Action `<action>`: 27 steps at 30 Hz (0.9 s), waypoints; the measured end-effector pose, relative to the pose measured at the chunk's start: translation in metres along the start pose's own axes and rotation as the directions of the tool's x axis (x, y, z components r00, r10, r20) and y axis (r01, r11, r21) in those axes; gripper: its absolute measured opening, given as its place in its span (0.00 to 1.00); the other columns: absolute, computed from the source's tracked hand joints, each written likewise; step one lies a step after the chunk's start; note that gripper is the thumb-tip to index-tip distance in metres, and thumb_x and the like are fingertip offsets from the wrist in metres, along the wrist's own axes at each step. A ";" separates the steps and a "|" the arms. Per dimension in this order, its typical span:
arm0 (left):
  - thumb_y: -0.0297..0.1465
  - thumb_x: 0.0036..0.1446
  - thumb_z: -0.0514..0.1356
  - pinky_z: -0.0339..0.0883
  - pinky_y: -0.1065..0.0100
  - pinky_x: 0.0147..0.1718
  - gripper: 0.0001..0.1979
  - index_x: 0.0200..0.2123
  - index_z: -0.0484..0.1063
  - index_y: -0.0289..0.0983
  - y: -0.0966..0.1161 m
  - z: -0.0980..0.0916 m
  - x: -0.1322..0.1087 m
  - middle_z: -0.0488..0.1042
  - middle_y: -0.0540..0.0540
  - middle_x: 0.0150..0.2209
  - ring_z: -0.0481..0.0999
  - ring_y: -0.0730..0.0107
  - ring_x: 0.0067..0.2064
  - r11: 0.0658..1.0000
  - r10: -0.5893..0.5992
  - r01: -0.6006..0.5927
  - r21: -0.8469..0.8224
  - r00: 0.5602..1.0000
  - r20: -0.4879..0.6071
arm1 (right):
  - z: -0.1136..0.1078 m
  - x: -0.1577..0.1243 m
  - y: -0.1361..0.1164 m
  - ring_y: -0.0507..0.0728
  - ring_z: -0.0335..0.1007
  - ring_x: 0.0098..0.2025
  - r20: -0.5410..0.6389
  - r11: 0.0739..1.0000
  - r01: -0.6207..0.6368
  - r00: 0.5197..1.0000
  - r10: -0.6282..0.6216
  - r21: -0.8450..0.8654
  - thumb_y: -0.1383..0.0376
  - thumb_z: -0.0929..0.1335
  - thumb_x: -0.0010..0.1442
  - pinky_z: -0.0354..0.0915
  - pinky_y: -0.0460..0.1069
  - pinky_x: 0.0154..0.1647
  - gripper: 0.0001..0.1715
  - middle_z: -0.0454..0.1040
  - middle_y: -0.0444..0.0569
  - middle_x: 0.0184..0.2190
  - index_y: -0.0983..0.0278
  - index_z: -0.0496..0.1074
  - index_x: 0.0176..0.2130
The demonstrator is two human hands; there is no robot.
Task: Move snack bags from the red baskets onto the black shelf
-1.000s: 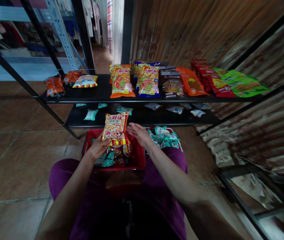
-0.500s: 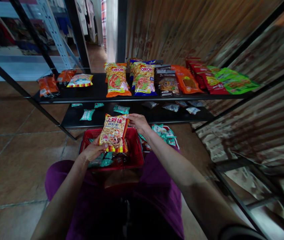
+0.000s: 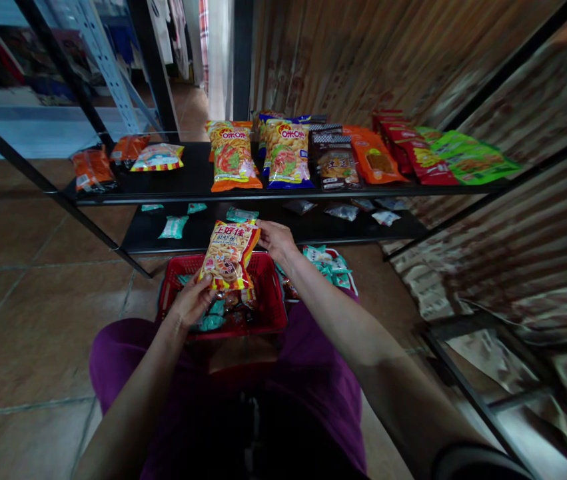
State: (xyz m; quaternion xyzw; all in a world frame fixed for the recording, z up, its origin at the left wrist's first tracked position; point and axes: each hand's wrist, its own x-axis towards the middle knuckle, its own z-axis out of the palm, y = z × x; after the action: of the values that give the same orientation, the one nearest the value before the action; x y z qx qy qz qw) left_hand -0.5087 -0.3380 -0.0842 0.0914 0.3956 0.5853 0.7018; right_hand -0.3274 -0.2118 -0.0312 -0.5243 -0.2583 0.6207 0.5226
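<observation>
Between my two hands is a bag of prawn crackers (image 3: 230, 255), yellow and red with a printed front turned up toward me. My left hand (image 3: 194, 298) grips its lower left corner, thumb on the front. At the upper right corner, my right hand (image 3: 276, 239) pinches the bag's edge. Beneath the bag stands a red plastic basket (image 3: 274, 313), which holds several small turquoise packets (image 3: 212, 323) and some dark reddish packets. The bag hides part of the basket's back rim.
Ahead, a black shelf (image 3: 188, 180) carries orange packs (image 3: 92, 170), upright snack bags (image 3: 234, 157), brown, red and green bags (image 3: 473, 158). Its lower board (image 3: 273, 235) holds small packets. Another basket of turquoise packets (image 3: 330, 263) stands right. A dark metal frame (image 3: 473, 387) is at far right.
Both hands have raised the bag of prawn crackers slightly, toward the shelf, and its top now leans farther back. It stays held by the same corners.
</observation>
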 end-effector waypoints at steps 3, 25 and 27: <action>0.18 0.57 0.57 0.76 0.73 0.34 0.12 0.43 0.73 0.33 -0.008 0.005 -0.001 0.78 0.46 0.34 0.79 0.71 0.35 0.995 -0.023 0.017 -0.094 0.997 -0.068 | 0.000 0.000 0.000 0.48 0.69 0.21 -0.002 1.000 0.000 1.000 0.000 0.012 0.71 0.71 0.51 0.70 0.45 0.29 0.07 0.74 0.40 0.18 0.64 0.69 0.24; 0.19 0.49 0.65 0.65 0.55 0.54 0.18 0.44 0.72 0.38 -0.046 0.031 -0.001 0.78 0.45 0.42 0.78 0.65 0.46 0.989 0.040 -0.047 -0.138 0.998 -0.051 | 0.003 0.002 0.002 0.47 0.70 0.22 -0.028 0.999 0.029 0.999 -0.028 0.014 0.73 0.69 0.53 0.67 0.42 0.25 0.07 0.75 0.41 0.19 0.65 0.71 0.25; 0.18 0.47 0.66 0.65 0.55 0.54 0.21 0.44 0.71 0.40 -0.047 0.032 -0.003 0.78 0.45 0.43 0.77 0.64 0.47 0.990 0.068 -0.071 -0.124 0.997 -0.024 | 0.001 0.004 0.001 0.47 0.69 0.21 -0.049 0.999 0.034 0.998 -0.034 -0.004 0.73 0.69 0.53 0.66 0.41 0.24 0.07 0.74 0.41 0.18 0.65 0.71 0.25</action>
State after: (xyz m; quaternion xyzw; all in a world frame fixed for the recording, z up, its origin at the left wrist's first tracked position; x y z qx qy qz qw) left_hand -0.4528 -0.3443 -0.0892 0.0554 0.3616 0.6339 0.6815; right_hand -0.3285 -0.2086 -0.0333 -0.5356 -0.2552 0.5982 0.5387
